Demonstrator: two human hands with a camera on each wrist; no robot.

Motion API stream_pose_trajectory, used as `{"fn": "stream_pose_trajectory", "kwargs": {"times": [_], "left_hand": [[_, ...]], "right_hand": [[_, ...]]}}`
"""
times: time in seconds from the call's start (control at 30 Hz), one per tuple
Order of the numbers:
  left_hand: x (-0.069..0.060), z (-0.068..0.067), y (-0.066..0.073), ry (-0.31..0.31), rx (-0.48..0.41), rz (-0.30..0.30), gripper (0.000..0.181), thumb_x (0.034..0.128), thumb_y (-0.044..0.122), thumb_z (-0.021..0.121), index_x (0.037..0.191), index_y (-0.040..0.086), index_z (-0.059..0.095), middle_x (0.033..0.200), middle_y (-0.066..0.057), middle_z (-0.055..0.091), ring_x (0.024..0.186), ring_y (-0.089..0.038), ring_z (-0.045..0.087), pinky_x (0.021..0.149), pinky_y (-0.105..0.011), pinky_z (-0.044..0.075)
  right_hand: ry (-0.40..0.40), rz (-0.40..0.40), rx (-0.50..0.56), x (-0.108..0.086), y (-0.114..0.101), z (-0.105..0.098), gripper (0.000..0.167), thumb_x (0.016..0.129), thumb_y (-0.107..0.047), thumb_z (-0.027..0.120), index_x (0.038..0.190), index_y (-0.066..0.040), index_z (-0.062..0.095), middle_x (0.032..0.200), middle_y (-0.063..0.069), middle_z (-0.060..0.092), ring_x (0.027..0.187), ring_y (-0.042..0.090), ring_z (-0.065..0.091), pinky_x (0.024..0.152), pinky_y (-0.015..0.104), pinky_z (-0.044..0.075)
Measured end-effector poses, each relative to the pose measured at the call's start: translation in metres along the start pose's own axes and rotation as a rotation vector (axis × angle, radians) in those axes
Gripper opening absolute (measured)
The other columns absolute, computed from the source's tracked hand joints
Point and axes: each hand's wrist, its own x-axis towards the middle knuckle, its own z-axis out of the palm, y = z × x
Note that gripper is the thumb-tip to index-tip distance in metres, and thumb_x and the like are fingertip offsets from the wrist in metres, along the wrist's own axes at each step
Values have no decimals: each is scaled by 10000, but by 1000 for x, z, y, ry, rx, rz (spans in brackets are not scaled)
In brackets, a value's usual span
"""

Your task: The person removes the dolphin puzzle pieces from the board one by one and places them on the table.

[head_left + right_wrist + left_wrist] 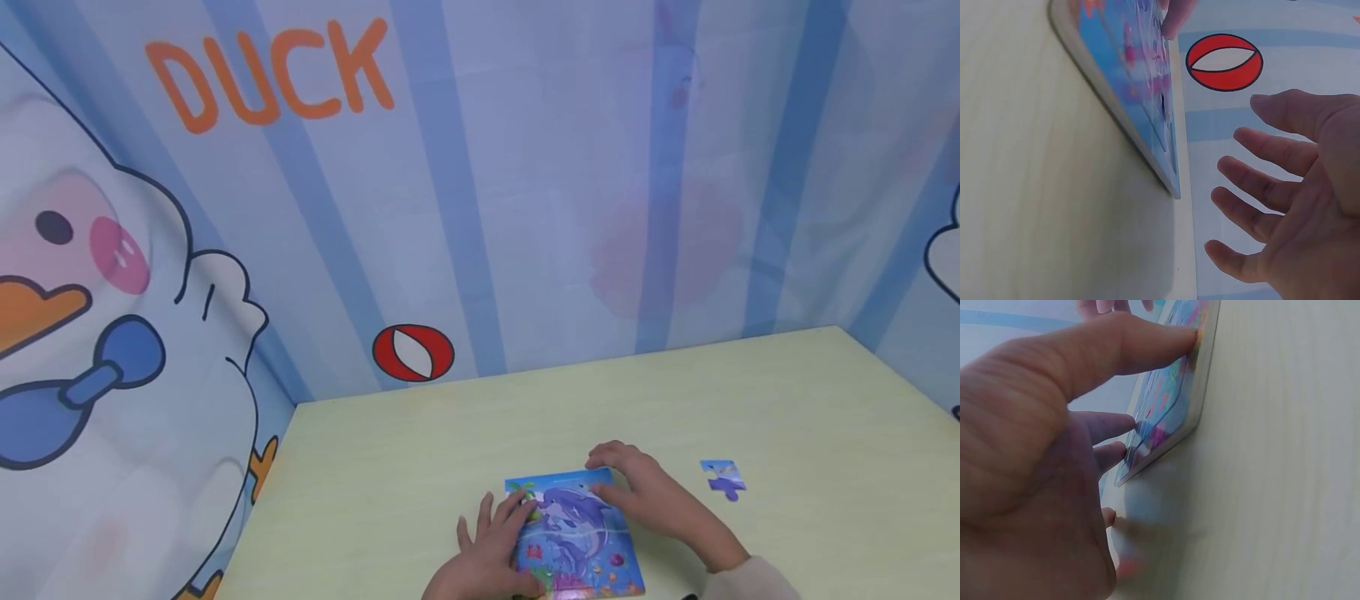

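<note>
A square jigsaw puzzle [573,533] with a purple dolphin picture lies on the pale table, in a thin board. My left hand [487,554] rests on the puzzle's left side, fingers spread. In the left wrist view, its thumb [1154,347] touches the picture near the board's edge, and two fingertips touch the surface further along. My right hand [648,496] is at the puzzle's upper right corner, partly hiding it. Its fingers look relaxed and spread in the right wrist view, holding nothing. A loose jigsaw piece [724,479], blue and purple, lies to the right of that hand.
The pale table [360,492] runs back to a blue-striped cloth backdrop [540,208] along its far edge. A duck print [150,417] covers the cloth on the left side. A red and white ball print [438,354] sits just above the table's far edge.
</note>
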Motion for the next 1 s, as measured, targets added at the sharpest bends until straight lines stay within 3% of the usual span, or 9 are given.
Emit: {"fn": "stream_pose_trajectory", "kwargs": {"times": [0.27,0.5,0.77,1.0], "left_hand": [[-1,2,-2,8,-19,6,922,800,321,831,1568,134,355,1647,-50,205,1509,-474,-33,1055,-785,-66],[-3,1,0,6,-32,16,921,820,309,824,1579,119,338,1651,-56,201,1508,-477,-47,1051,-787,-74],[-3,-3,3,-5,-23,5,915,822,308,822,1577,127,338,1651,-51,199,1508,-474,-46,1053,-788,-68],[-4,-3,1,-15,-43,16,918,834,284,818,1585,110,320,1654,-63,192,1505,-480,-59,1051,-785,-79]], "right_hand": [[-15,11,-31,0,4,5,183,955,-131,687,1098,-18,705,1196,148,643,1131,415,586,944,611,464],[-72,-4,-36,4,9,9,199,942,-138,696,1088,-4,719,1214,211,631,1118,447,585,924,621,468],[-134,11,-110,8,12,12,187,913,-206,750,1057,-85,747,1194,138,607,1067,397,535,835,622,417],[-154,27,-109,8,9,13,115,923,-176,736,1022,-120,752,1206,124,589,1098,381,505,846,626,402]]}}
